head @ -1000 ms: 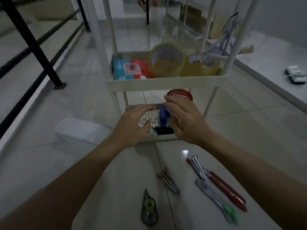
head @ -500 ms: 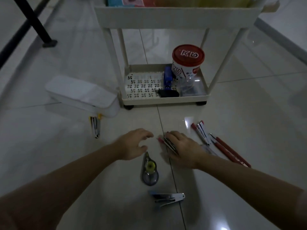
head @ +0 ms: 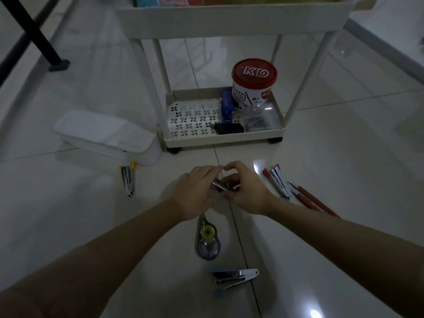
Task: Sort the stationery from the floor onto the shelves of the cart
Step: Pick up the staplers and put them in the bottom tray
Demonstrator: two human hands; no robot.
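- Two hands meet low over the floor (head: 91,226), just in front of the cart (head: 229,24)!
- Left hand (head: 195,191) and right hand (head: 245,191) both pinch a small metal stapler (head: 221,186) between them, fingers curled round it, each grip tight on the same piece.
- It looks lifted off the tiles, though dim light makes that hard to call.
- Down on the bottom shelf (head: 220,141): a red-lidded tub (head: 253,86) stands at the back right, a blue stapler (head: 226,109) lies just beside it on the left, a black item (head: 229,128) sits at the front edge, and a clear box (head: 259,120) fills the right front corner.
- Upper shelf only shows its wall, with coloured things peeking over the top.
- On the floor, left of the cart, a white case (head: 103,136) rests right against the cart leg.
- Just in front of that case lies a yellow-tipped stapler (head: 128,180).
- Right of the hands: a red-tipped stapler (head: 278,180), and red pens (head: 314,200) close beside it, partly hidden by the right forearm.
- Nearer the camera, a correction tape (head: 207,239) lies between the forearms, its tip tucked under the left hand.
- Closer still, a silver stapler (head: 236,275) with a blue end, well apart from the cart.
- Far left, a black post (head: 43,44) stands on the tiles.
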